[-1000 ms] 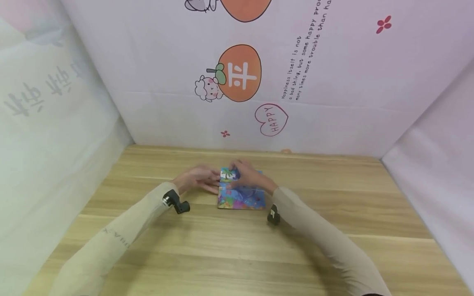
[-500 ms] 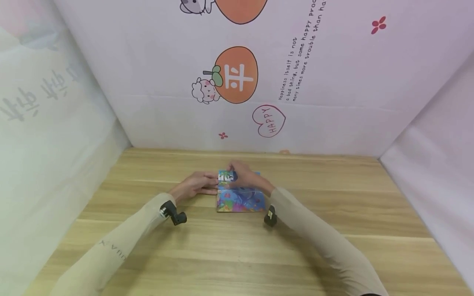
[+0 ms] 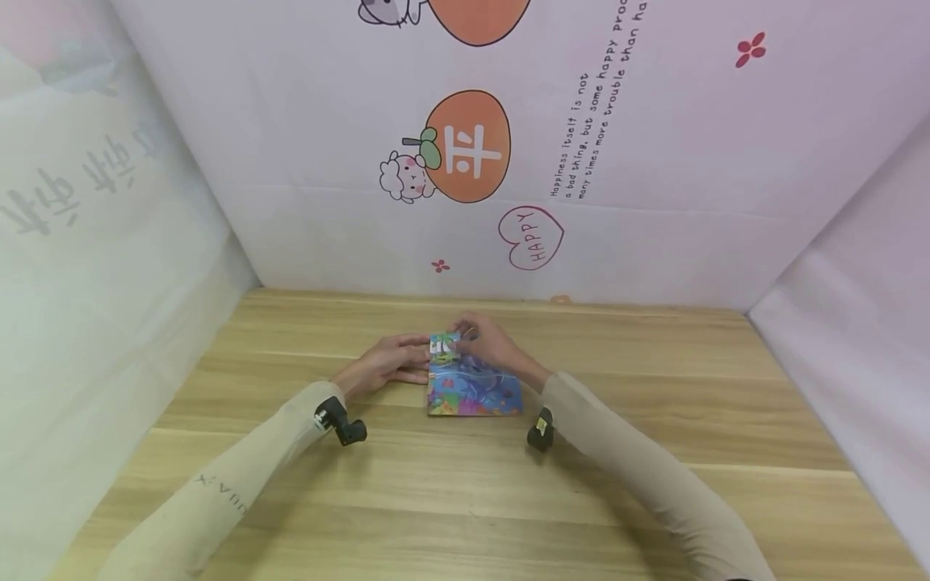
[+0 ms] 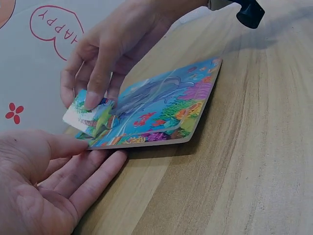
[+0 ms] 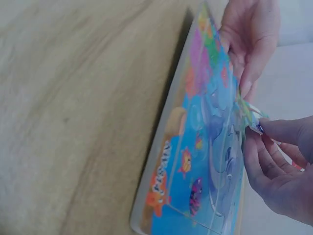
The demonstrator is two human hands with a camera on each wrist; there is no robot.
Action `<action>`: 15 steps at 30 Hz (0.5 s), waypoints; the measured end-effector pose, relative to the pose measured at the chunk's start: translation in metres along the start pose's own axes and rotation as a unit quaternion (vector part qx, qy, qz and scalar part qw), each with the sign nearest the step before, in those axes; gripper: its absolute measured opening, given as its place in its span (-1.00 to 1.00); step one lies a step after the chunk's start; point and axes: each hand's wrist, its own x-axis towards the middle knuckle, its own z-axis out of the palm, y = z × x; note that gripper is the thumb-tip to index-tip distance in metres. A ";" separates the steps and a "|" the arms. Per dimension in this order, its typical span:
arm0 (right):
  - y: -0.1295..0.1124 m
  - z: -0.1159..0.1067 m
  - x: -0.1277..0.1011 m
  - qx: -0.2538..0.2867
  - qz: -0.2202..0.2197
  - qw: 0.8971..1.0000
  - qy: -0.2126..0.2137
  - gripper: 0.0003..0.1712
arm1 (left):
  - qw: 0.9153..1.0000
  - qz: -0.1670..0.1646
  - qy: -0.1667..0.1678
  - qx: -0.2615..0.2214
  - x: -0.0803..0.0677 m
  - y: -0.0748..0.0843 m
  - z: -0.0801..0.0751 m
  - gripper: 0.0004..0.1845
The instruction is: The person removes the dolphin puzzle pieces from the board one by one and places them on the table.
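Note:
A colourful sea-scene puzzle board (image 3: 475, 394) lies flat on the wooden table (image 3: 465, 500). My right hand (image 3: 472, 339) pinches a loose puzzle piece (image 3: 443, 347) between thumb and fingers at the board's far left corner. In the left wrist view the piece (image 4: 90, 117) is tilted up off the board (image 4: 166, 105) under the right hand's fingertips (image 4: 93, 100). My left hand (image 3: 407, 361) lies flat, palm up and fingers straight, against the board's left edge. The right wrist view shows the board (image 5: 205, 161), the piece (image 5: 250, 116) and my left hand (image 5: 252, 39) beyond it.
Printed fabric walls (image 3: 472, 153) close in the table at the back and both sides. Small black cameras sit on the left wrist (image 3: 341, 424) and the right wrist (image 3: 541, 429). Bare wood stretches all around the board.
My right hand has drawn back a little and uncovers more of the board, still holding the piece at the far left corner. The left hand has hardly moved.

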 end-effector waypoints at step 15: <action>0.027 -0.047 -0.023 0.204 0.101 0.974 0.003 -0.60 | 1.000 0.020 0.020 0.011 -0.002 -0.004 0.006 -0.36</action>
